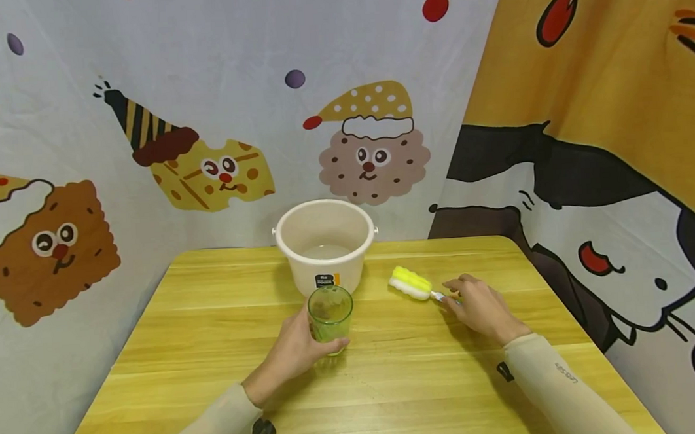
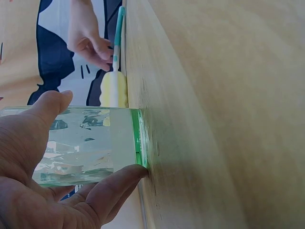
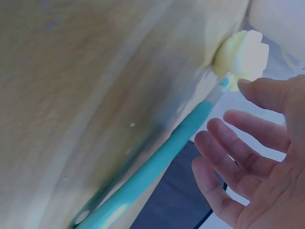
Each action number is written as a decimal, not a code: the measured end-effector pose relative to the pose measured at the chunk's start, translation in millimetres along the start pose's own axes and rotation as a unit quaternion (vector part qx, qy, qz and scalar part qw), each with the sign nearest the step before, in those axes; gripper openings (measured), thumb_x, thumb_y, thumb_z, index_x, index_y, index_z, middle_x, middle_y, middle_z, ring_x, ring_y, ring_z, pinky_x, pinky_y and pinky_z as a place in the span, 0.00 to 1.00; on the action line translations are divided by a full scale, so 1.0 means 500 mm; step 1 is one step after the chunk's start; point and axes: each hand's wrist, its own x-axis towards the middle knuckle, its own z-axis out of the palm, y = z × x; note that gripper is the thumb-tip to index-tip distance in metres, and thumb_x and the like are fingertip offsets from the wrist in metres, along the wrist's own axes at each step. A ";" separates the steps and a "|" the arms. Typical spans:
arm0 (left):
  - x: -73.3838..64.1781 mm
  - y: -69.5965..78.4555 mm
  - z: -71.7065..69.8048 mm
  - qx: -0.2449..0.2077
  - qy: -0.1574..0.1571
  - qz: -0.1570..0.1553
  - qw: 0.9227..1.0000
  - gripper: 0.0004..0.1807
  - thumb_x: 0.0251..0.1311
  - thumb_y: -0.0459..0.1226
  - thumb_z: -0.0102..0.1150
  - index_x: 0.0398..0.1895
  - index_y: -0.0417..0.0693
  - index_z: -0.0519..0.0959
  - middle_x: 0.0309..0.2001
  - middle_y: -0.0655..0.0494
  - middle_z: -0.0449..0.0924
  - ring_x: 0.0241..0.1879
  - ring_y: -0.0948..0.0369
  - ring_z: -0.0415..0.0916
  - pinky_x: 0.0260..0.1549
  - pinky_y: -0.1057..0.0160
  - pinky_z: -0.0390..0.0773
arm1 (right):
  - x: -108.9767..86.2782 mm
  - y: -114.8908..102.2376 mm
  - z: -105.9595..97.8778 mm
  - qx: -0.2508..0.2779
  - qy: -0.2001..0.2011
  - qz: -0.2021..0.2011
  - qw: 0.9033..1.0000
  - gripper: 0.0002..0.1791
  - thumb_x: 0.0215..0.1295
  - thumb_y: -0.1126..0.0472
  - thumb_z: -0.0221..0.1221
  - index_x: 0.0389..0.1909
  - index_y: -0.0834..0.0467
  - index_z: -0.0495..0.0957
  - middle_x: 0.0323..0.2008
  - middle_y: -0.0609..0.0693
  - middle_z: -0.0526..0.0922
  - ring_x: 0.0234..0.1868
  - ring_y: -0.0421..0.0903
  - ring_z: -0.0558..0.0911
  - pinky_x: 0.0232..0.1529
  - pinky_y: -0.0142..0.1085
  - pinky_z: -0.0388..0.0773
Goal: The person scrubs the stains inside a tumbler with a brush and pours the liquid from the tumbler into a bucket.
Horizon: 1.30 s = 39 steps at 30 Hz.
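Note:
In the head view my left hand (image 1: 295,341) grips a clear green drinking glass (image 1: 331,316), thumb on the near side. The left wrist view shows the glass (image 2: 90,145) between thumb and fingers, its thick green base close over the tabletop. My right hand (image 1: 478,305) is over a sponge bottle brush (image 1: 410,283) with a yellow and white head. Seen from the right wrist, the hand's fingers (image 3: 228,138) are loosely bent beside the teal handle (image 3: 157,167), with a gap between them and it. The brush lies on the table.
A white bucket (image 1: 326,261) with side lugs stands at the back of the wooden table (image 1: 212,329), just behind the glass. Some liquid appears at its bottom. A cartoon-printed cloth (image 1: 221,66) hangs behind the table and down both sides.

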 end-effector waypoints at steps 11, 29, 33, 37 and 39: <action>0.002 -0.002 0.002 0.008 0.005 0.012 1.000 0.52 0.58 0.49 0.94 0.83 0.52 0.73 0.66 0.47 0.91 0.61 0.48 0.92 0.61 0.43 0.95 | 0.021 -0.048 -0.016 0.046 0.072 0.005 0.996 0.21 0.84 0.55 0.71 0.69 0.60 0.90 0.61 0.62 0.92 0.54 0.62 0.94 0.41 0.56 0.94; 0.004 -0.010 0.001 0.010 0.007 0.015 1.000 0.53 0.58 0.49 0.93 0.83 0.52 0.72 0.66 0.47 0.92 0.60 0.47 0.93 0.58 0.44 0.96 | 0.106 -0.141 -0.038 0.075 0.122 -0.067 0.987 0.24 0.88 0.45 0.66 0.71 0.56 0.89 0.63 0.59 0.90 0.57 0.61 0.92 0.49 0.58 0.94; 0.001 -0.009 0.000 0.013 0.006 0.013 1.000 0.52 0.58 0.50 0.93 0.83 0.52 0.73 0.65 0.47 0.92 0.60 0.47 0.92 0.59 0.44 0.96 | 0.120 -0.155 -0.038 0.094 0.115 -0.073 0.986 0.26 0.90 0.43 0.64 0.74 0.56 0.87 0.66 0.58 0.87 0.63 0.60 0.89 0.59 0.60 0.92; -0.001 -0.008 0.001 0.011 0.003 0.008 1.000 0.53 0.58 0.50 0.93 0.83 0.54 0.72 0.66 0.48 0.91 0.62 0.48 0.92 0.61 0.43 0.95 | 0.135 -0.170 -0.038 0.107 0.107 -0.076 0.986 0.30 0.91 0.41 0.61 0.78 0.57 0.83 0.73 0.59 0.83 0.72 0.63 0.85 0.71 0.65 0.87; -0.001 -0.007 0.001 0.009 0.003 0.006 1.000 0.53 0.58 0.50 0.93 0.84 0.55 0.72 0.67 0.49 0.91 0.63 0.48 0.92 0.62 0.43 0.95 | 0.144 -0.179 -0.040 0.112 0.106 -0.079 0.985 0.31 0.91 0.40 0.60 0.80 0.57 0.81 0.75 0.60 0.82 0.74 0.64 0.84 0.75 0.66 0.84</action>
